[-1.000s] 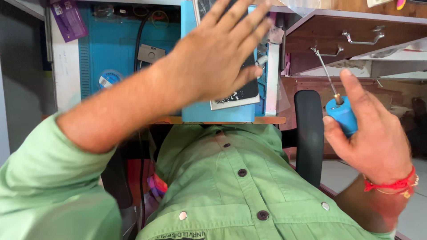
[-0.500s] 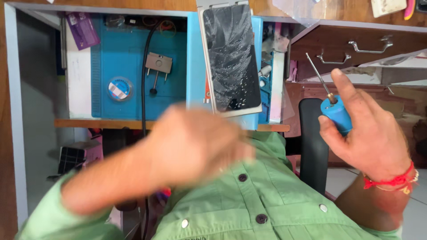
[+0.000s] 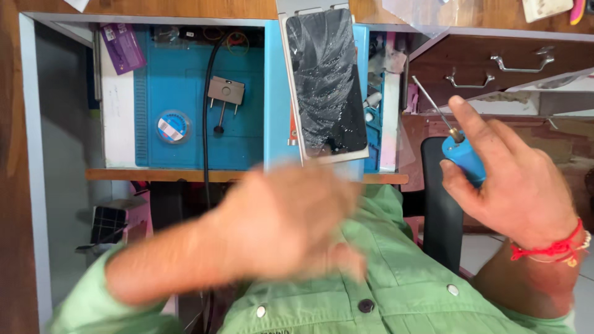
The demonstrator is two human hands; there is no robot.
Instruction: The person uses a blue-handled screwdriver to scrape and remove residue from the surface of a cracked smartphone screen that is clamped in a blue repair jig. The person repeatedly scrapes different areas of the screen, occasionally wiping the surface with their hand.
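My right hand (image 3: 516, 185) grips a small screwdriver with a blue handle (image 3: 463, 158), its thin metal shaft pointing up and left, held off the desk's right side. My left hand (image 3: 288, 219) is blurred with motion in front of my green shirt (image 3: 383, 284), below the desk edge, and nothing shows in it; whether its fingers are apart is unclear. A phone with a cracked dark screen (image 3: 325, 83) lies on a blue work mat (image 3: 185, 86) on the desk.
On the mat lie a round tape roll (image 3: 173, 127), a small grey metal part (image 3: 226, 93) and a black cable (image 3: 207, 99). A purple card (image 3: 122, 46) sits at the far left. Brown drawers with metal handles (image 3: 520, 62) stand to the right, a black chair arm (image 3: 440, 204) below.
My left hand came down from over the phone to in front of my chest, uncovering the screen. My right hand with the screwdriver stayed about where it was.
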